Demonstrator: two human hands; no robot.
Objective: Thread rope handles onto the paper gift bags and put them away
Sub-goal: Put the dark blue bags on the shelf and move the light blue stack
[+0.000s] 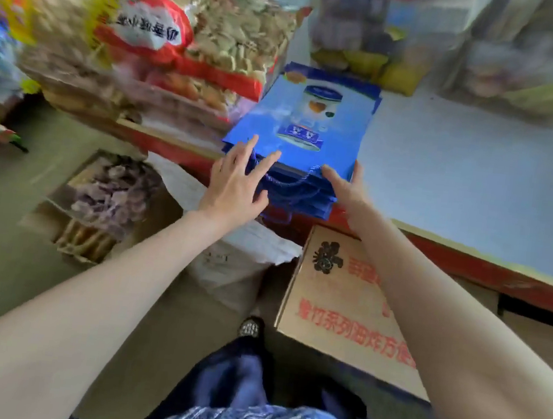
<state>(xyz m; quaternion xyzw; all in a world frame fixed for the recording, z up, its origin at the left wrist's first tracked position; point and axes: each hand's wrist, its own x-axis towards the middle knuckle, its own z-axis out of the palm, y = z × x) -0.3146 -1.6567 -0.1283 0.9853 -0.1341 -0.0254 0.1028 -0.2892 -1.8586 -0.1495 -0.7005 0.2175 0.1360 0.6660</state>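
Right now, from the head camera, a stack of blue paper bags (298, 125) lies flat at the near edge of a pale table (461, 182), rope handles (288, 185) hanging over it. The left hand (236, 184) rests on the stack with fingers spread; the right hand (346, 186) cups its near right corner, fingers mostly straight.

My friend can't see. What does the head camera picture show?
Two bare hands press on a flat stack of blue paper gift bags at the near edge of a pale blue table: the left hand with fingers spread, the right hand at the stack's other corner. Blue rope handles hang off the front, and a cardboard box sits below.
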